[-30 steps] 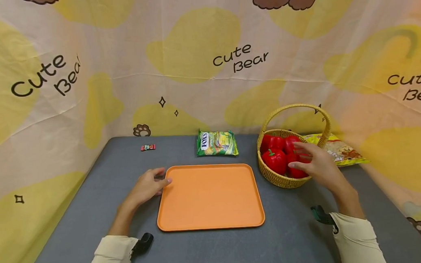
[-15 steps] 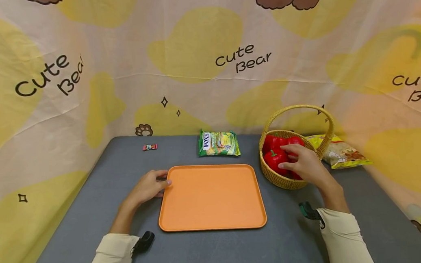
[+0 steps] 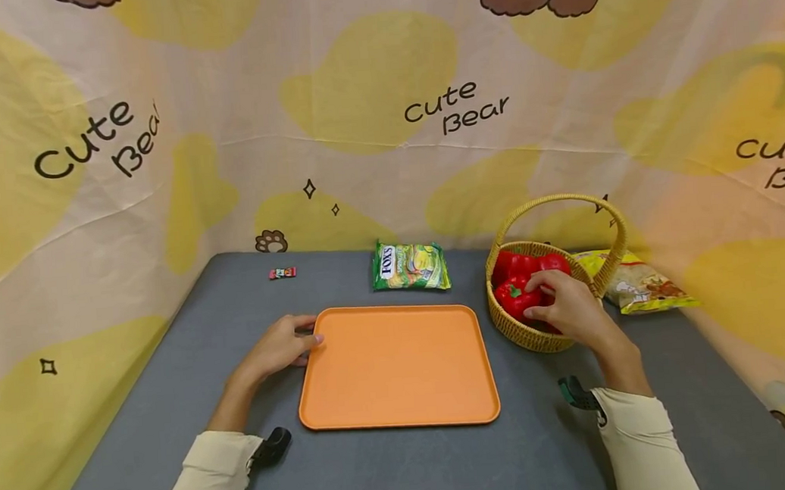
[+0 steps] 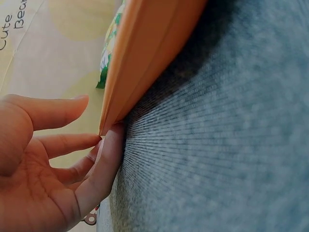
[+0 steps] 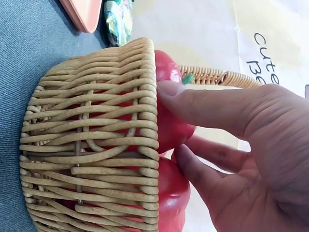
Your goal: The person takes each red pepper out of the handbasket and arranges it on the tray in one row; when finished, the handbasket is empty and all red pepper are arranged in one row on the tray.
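At the right, a wicker basket [image 3: 527,337] with an arched handle holds several red bell peppers. My right hand [image 3: 571,305] reaches over its rim and pinches the front-left bell pepper [image 3: 514,301], which has a green stem. In the right wrist view the thumb presses one side of this bell pepper [image 5: 174,123] and the fingertips lie on its other side. My left hand [image 3: 280,348] is at the left edge of an orange tray [image 3: 397,366]. The left wrist view shows its fingertips touching the rim of the tray [image 4: 140,63], with the thumb held apart from it.
A green Fox's candy bag [image 3: 410,266] lies behind the tray on the grey table [image 3: 408,472]. Farther left is a small red wrapped candy [image 3: 282,273]. A yellow snack bag [image 3: 648,288] lies behind and right of the basket. A printed cloth hangs behind the table.
My right hand has moved left within the basket, from the right-hand peppers to the front-left one, and closed on it; that pepper has turned slightly. The left hand stays at the tray.
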A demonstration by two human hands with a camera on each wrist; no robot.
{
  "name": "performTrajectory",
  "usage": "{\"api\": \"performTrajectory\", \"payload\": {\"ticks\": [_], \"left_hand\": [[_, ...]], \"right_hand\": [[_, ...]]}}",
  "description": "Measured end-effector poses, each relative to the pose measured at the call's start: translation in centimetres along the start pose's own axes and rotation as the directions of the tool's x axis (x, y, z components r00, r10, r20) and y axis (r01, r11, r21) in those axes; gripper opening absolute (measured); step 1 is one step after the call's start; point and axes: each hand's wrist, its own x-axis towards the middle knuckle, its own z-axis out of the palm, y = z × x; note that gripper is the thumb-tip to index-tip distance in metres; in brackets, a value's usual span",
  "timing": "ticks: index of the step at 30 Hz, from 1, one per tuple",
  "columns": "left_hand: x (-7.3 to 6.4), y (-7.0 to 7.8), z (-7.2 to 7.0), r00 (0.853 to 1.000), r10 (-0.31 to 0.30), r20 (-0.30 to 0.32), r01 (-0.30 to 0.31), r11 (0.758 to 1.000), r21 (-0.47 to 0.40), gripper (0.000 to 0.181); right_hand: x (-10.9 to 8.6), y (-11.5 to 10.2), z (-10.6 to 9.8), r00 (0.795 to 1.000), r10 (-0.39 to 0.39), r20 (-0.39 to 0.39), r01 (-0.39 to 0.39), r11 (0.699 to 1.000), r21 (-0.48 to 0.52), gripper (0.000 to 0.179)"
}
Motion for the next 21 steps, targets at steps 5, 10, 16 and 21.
{"api": "performTrajectory", "payload": {"ticks": [5,10,16,21], "left_hand": [[0.04,0.06,0.00,1.000,-0.009,-0.006,0.009,1.000,-0.003,0.054],[0.05,0.06,0.02,1.000,-0.004,-0.001,0.004,1.000,-0.002,0.053],[0.09,0.15,0.02,1.000,-0.011,0.002,0.011,1.000,-0.004,0.051],[0.08,0.20,0.09,1.000,-0.011,0.002,0.011,1.000,-0.004,0.051]], "right_hand": [[0.18,0.01,0.28,1.000,-0.019,-0.005,0.019,0.999,-0.035,0.028],[0.15,0.12,0.49,1.000,0.005,-0.003,-0.005,1.000,-0.021,0.040],[0.21,0.06,0.63,1.000,-0.010,0.019,0.011,1.000,-0.018,0.071],[0.17,-0.01,0.61,1.000,-0.031,0.007,0.031,0.998,-0.051,0.071]]}}
